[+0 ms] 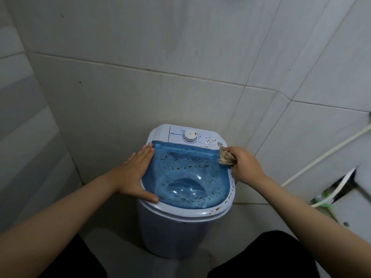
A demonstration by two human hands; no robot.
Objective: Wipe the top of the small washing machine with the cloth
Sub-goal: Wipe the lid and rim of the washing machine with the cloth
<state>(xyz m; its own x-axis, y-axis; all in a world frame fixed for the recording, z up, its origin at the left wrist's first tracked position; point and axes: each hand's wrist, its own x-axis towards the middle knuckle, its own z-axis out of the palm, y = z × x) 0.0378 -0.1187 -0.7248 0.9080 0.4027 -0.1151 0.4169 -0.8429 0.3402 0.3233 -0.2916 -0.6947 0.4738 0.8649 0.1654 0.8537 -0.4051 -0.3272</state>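
Observation:
The small white washing machine [180, 227] stands on the floor against the tiled wall. Its clear blue lid [186, 173] is down and dotted with brown and green specks. A white timer knob [190, 135] sits on the rear panel, which also carries orange spots. My left hand [136, 173] lies flat on the left rim, fingers spread, holding nothing. My right hand [244, 165] is closed around a bunched beige cloth [224, 157], which touches the lid's far right corner.
Tiled walls close in behind and on the left. A white hose [321, 155] runs down the right wall to a white fixture [349, 199] at the right edge. My dark-clothed knees show at the bottom on both sides of the machine.

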